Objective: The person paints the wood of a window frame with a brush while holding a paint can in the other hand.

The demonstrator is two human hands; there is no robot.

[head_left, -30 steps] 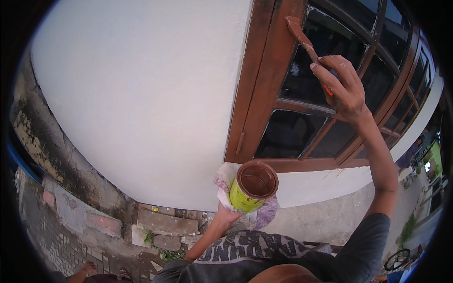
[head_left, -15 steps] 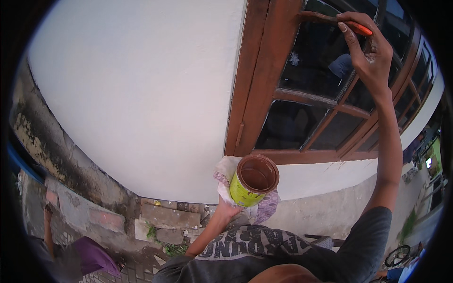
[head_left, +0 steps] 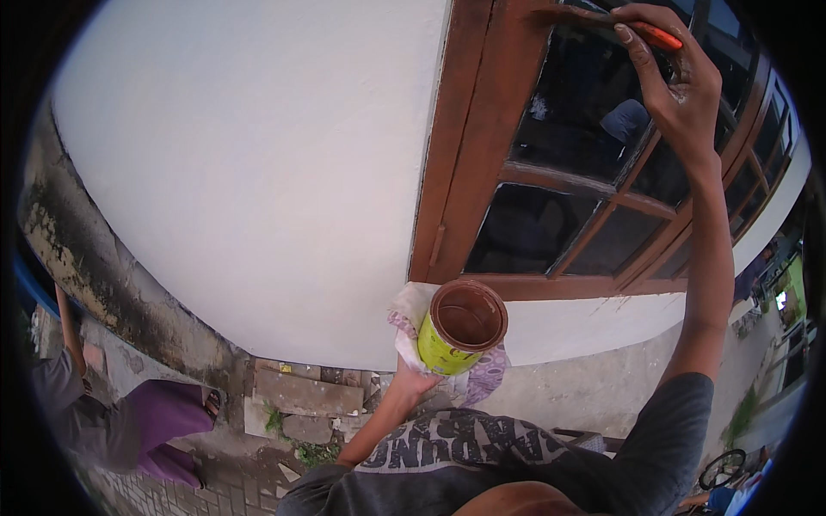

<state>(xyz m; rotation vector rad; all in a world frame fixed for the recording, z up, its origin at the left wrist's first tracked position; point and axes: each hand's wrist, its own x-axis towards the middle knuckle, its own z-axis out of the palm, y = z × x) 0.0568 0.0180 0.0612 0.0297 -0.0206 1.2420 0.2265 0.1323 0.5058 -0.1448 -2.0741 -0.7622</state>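
Observation:
My right hand [head_left: 680, 82] is raised at the upper right, its fingers closed around the orange handle of a paintbrush [head_left: 658, 34]. The brush's bristles, brown with paint, touch the brown wooden window frame [head_left: 508, 73] near the top. Low in the middle, my left hand [head_left: 415, 378] supports a yellow-green paint can [head_left: 446, 351] from below. Brown paint coats the can's inside and rim. A white and purple patterned cloth [head_left: 486, 378] is bunched between my palm and the can, and most of my left fingers are hidden beneath them.
Dark glass panes [head_left: 529, 228] fill the window. A white wall [head_left: 258, 172] spreads to its left. Loose bricks and slabs [head_left: 310, 396] lie at the wall's foot. Another person in purple trousers [head_left: 168, 421] walks at the lower left. A bicycle wheel [head_left: 721, 469] shows at the lower right.
My right hand and the brush have moved slightly up along the window frame. My left hand and the can have barely moved. The person at the lower left has stepped further into view.

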